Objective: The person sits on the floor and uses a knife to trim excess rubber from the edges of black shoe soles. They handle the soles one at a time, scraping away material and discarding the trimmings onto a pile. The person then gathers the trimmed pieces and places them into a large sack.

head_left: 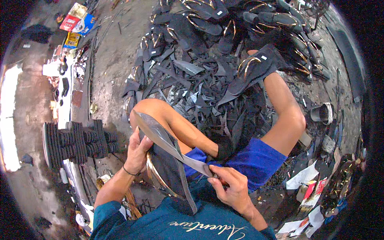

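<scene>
Left hand (138,154) grips the black sandal (170,173) along its left edge, long axis slanting upper left to lower right — right hand (232,187) clasps the knife (175,151), blade angled across the sandal's far end

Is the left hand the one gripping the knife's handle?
No, the right hand grips the knife by its handle, while the left hand holds the dark sandal.

Yellow packet (72,40), paper (303,175), perhaps a cup (319,114)
</scene>
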`<move>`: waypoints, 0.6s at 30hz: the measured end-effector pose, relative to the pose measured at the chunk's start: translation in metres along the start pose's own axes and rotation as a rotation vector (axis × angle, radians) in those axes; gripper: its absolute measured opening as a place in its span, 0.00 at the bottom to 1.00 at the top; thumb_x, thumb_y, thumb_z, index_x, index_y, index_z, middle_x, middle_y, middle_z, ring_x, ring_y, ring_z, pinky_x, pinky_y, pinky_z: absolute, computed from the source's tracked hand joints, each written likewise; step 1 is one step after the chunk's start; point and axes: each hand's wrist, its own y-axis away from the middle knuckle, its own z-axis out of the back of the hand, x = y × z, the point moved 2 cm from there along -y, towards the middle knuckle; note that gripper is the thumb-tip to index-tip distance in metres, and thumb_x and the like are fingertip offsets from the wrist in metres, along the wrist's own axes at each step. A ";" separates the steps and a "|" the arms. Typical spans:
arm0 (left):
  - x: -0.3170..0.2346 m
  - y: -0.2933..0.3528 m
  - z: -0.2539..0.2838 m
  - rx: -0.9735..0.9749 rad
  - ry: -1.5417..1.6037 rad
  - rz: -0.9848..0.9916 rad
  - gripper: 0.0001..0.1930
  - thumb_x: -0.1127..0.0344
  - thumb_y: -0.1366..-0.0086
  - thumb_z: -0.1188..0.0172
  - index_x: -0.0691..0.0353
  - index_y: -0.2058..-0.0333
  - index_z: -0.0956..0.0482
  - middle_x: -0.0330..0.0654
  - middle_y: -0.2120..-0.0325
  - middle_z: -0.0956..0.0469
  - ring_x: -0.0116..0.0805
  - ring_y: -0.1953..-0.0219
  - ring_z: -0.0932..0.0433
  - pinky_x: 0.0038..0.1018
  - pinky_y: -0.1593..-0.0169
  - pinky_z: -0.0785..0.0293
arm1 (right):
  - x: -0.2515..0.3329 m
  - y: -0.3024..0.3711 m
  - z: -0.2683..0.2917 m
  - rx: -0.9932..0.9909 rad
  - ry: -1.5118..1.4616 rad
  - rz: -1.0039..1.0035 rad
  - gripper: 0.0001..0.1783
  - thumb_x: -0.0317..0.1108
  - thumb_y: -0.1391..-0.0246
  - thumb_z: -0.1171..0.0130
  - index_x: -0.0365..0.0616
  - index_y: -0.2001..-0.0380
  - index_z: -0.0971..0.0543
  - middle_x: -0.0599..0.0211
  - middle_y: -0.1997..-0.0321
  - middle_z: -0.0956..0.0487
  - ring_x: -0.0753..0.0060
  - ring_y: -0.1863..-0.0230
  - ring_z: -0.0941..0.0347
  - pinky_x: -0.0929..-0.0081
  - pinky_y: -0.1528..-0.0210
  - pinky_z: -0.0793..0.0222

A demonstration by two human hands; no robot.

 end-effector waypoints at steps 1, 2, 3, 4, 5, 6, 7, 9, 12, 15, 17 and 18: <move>0.001 -0.001 0.001 0.005 0.006 0.009 0.20 0.64 0.33 0.40 0.63 0.46 0.32 0.35 0.56 0.23 0.24 0.54 0.25 0.24 0.46 0.30 | 0.004 -0.007 0.001 0.001 0.000 -0.009 0.17 0.33 0.51 0.30 0.46 0.56 0.17 0.62 0.64 0.17 0.67 0.73 0.21 0.71 0.70 0.24; 0.001 -0.001 0.003 0.010 0.013 0.017 0.19 0.64 0.33 0.40 0.63 0.46 0.31 0.35 0.57 0.23 0.24 0.54 0.25 0.24 0.46 0.30 | 0.007 -0.013 0.002 -0.003 0.047 0.030 0.17 0.35 0.50 0.31 0.46 0.56 0.18 0.62 0.66 0.17 0.67 0.73 0.21 0.72 0.70 0.24; 0.001 -0.003 0.003 0.016 0.018 0.021 0.18 0.65 0.33 0.40 0.63 0.47 0.31 0.34 0.57 0.23 0.24 0.55 0.25 0.24 0.46 0.30 | 0.009 -0.018 0.003 0.002 0.057 0.020 0.17 0.36 0.49 0.31 0.46 0.55 0.18 0.61 0.66 0.17 0.67 0.74 0.21 0.71 0.70 0.23; -0.003 -0.004 -0.002 0.023 -0.002 0.041 0.20 0.63 0.34 0.39 0.63 0.47 0.31 0.35 0.58 0.23 0.24 0.55 0.25 0.23 0.47 0.29 | 0.011 -0.022 0.003 0.008 0.067 0.010 0.17 0.37 0.49 0.32 0.47 0.55 0.18 0.61 0.66 0.17 0.66 0.74 0.21 0.71 0.70 0.23; -0.001 -0.005 -0.004 0.030 -0.015 0.043 0.21 0.63 0.34 0.38 0.63 0.46 0.31 0.35 0.57 0.23 0.24 0.55 0.25 0.24 0.48 0.29 | 0.014 -0.028 0.002 0.015 0.078 0.003 0.17 0.37 0.48 0.32 0.47 0.55 0.18 0.60 0.67 0.18 0.66 0.74 0.21 0.71 0.70 0.23; 0.002 -0.005 -0.007 0.036 -0.028 0.044 0.22 0.62 0.35 0.37 0.64 0.46 0.31 0.35 0.57 0.23 0.25 0.55 0.25 0.24 0.48 0.28 | 0.018 -0.038 0.002 0.047 0.043 -0.040 0.17 0.38 0.47 0.34 0.45 0.55 0.19 0.57 0.67 0.18 0.63 0.75 0.21 0.70 0.70 0.23; 0.004 -0.007 -0.010 0.057 -0.040 0.051 0.24 0.62 0.36 0.36 0.64 0.46 0.31 0.35 0.57 0.23 0.25 0.55 0.24 0.25 0.48 0.28 | 0.022 -0.050 0.000 0.021 0.025 -0.022 0.17 0.37 0.47 0.34 0.44 0.54 0.19 0.56 0.68 0.18 0.62 0.75 0.21 0.69 0.70 0.23; -0.003 -0.009 -0.017 0.101 -0.072 0.107 0.31 0.57 0.42 0.30 0.66 0.45 0.32 0.38 0.55 0.23 0.28 0.53 0.24 0.27 0.47 0.28 | 0.026 -0.080 -0.004 -0.011 -0.017 0.036 0.17 0.36 0.47 0.34 0.42 0.54 0.20 0.55 0.68 0.18 0.60 0.75 0.21 0.68 0.70 0.23; -0.038 -0.020 -0.037 0.257 -0.089 -0.014 0.40 0.54 0.49 0.26 0.68 0.43 0.33 0.42 0.54 0.22 0.31 0.51 0.23 0.29 0.45 0.29 | 0.022 -0.089 -0.004 -0.122 -0.109 0.100 0.15 0.27 0.46 0.40 0.39 0.54 0.19 0.61 0.73 0.20 0.75 0.79 0.28 0.75 0.75 0.32; -0.066 -0.030 -0.008 0.298 -0.246 0.120 0.30 0.60 0.49 0.25 0.69 0.50 0.25 0.41 0.61 0.19 0.30 0.57 0.20 0.28 0.48 0.26 | 0.015 -0.058 0.029 -0.099 -0.071 0.040 0.15 0.28 0.49 0.36 0.41 0.55 0.18 0.58 0.68 0.17 0.72 0.75 0.23 0.75 0.71 0.27; -0.062 -0.026 -0.003 0.377 -0.279 0.104 0.25 0.64 0.48 0.25 0.69 0.54 0.22 0.38 0.61 0.18 0.25 0.58 0.22 0.25 0.50 0.26 | -0.003 -0.022 0.040 0.040 -0.020 0.001 0.17 0.29 0.53 0.32 0.42 0.56 0.17 0.58 0.66 0.16 0.70 0.73 0.21 0.75 0.70 0.25; -0.049 -0.020 0.001 0.425 -0.314 0.118 0.25 0.65 0.48 0.25 0.69 0.54 0.22 0.37 0.59 0.19 0.24 0.57 0.23 0.25 0.49 0.28 | -0.009 -0.009 0.039 0.096 -0.019 -0.017 0.18 0.30 0.55 0.30 0.42 0.57 0.17 0.59 0.66 0.16 0.70 0.74 0.21 0.74 0.70 0.25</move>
